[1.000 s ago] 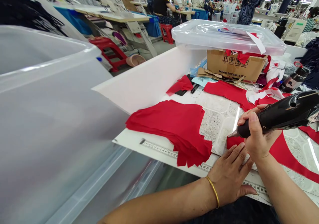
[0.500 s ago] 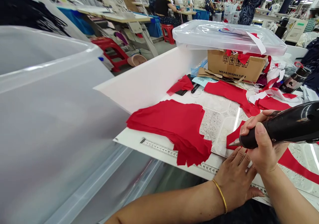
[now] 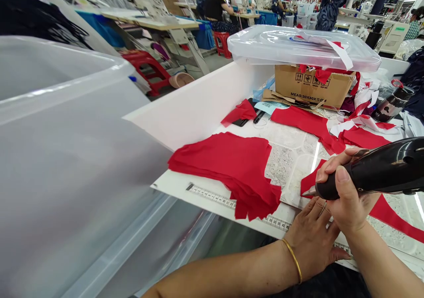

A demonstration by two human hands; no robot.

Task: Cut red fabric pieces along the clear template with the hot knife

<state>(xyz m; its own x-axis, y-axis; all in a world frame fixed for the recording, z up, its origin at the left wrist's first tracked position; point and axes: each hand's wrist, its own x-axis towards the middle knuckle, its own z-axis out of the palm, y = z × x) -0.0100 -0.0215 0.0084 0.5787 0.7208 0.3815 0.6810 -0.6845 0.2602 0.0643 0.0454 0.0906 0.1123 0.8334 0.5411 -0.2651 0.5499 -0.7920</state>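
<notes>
Table [image 3: 288, 156]: black tool [image 3: 384, 170] in right grip [image 3: 346, 200], tip at red strip [image 3: 308, 184].

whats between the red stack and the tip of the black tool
Only bare patterned tabletop separates the red stack from the tool, seen in the head view.

The right hand [image 3: 344, 198] grips a black tool [image 3: 384, 170], its tip on a red strip [image 3: 309, 181]. The left hand [image 3: 311, 240] lies flat at its 7 o'clock, a red fabric stack [image 3: 232, 165] at 9 o'clock
</notes>
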